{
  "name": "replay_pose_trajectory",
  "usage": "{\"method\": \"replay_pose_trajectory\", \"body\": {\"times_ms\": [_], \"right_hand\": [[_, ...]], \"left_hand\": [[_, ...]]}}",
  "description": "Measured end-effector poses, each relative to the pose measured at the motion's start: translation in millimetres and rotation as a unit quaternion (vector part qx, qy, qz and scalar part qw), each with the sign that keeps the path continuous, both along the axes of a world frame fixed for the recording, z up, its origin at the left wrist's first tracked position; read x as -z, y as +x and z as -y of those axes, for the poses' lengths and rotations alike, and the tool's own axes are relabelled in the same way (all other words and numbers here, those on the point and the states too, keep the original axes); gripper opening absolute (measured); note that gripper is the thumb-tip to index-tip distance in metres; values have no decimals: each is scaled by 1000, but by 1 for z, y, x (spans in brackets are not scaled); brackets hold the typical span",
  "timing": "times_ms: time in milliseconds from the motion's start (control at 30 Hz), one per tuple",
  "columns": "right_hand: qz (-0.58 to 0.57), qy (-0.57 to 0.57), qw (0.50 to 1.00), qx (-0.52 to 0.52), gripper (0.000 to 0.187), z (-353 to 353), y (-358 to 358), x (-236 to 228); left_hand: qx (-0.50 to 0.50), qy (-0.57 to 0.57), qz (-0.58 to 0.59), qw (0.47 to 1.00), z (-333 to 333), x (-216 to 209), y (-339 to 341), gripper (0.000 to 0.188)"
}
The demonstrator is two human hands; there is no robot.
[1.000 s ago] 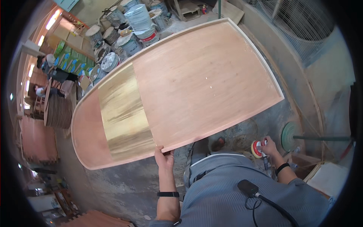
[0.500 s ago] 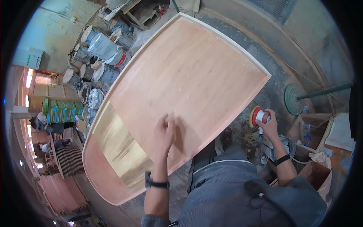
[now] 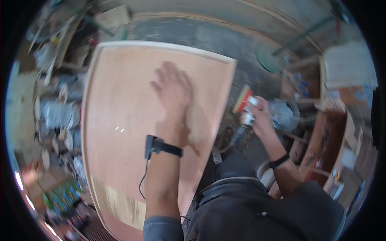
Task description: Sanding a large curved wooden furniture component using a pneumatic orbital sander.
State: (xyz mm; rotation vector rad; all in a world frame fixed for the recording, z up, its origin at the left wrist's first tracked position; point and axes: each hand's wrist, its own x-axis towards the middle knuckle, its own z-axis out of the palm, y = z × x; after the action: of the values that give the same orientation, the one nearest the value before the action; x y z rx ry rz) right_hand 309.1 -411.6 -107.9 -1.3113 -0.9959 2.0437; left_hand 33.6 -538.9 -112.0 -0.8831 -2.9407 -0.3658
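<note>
A large wooden panel (image 3: pixel 120 88) with a raised pale rim and a curved outline lies in front of me. Its surface is pinkish, with a yellowish unevenly coloured band (image 3: pixel 120 203) toward the near end. Over the panel's far half, my left hand (image 3: pixel 173 86) is spread with nothing in it; motion blurs it, and I cannot tell whether it touches the wood. Off the panel's right edge, my right hand (image 3: pixel 260 114) grips a round orbital sander (image 3: pixel 246 102) with a red and white body and a yellowish pad, turned on its side. A hose hangs from the sander.
Paint buckets and cans (image 3: pixel 60 114) crowd the left side. A green round stand base (image 3: pixel 270 61) is on the floor at far right. Open wooden boxes (image 3: pixel 327 134) and a clear plastic-covered bucket (image 3: pixel 283 114) stand to my right.
My view has swung right. My left hand has moved toward the panel's far end and its fingers have opened out. The sander stays in my right hand, now tilted differently.
</note>
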Motion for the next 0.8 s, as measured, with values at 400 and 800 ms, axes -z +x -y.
{"method": "replay_pose_trajectory", "body": {"times_ms": [400,800], "right_hand": [[-31,-3,995,-98,63,19,7,45],[-105,389,910,-101,65,-50,-27,58]], "left_hand": [[-80,-75,-17,994,-93,6,-8,83],[-64,-99,21,993,-92,-8,1,92]]}}
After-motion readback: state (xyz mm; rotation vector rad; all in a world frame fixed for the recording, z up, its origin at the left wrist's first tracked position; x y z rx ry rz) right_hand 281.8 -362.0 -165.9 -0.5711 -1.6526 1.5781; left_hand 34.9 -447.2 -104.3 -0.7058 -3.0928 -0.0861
